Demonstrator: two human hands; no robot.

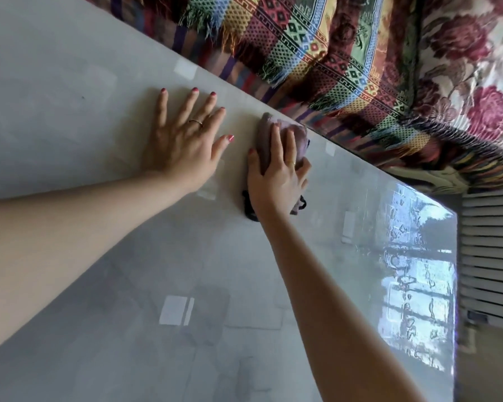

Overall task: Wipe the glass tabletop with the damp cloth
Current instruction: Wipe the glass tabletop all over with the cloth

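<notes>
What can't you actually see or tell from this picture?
- Head view: much of the cloth lies hidden under the right hand.
- Glass tabletop: its left and near parts run off the picture's edges.
- Whether the cloth is damp cannot be told.
- Glare at the right hides any streaks there.

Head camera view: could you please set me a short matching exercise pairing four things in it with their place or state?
Things:
1. left hand
2. right hand
3. crumpled purple damp cloth
4. multicoloured fringed woven blanket

Descriptions:
A. bunched up by the far table edge
B. hanging beyond the grey glass tabletop
C. flat on the glass, fingers spread
D. pressing on the cloth

Pairs: 1-C, 2-D, 3-A, 4-B
</notes>
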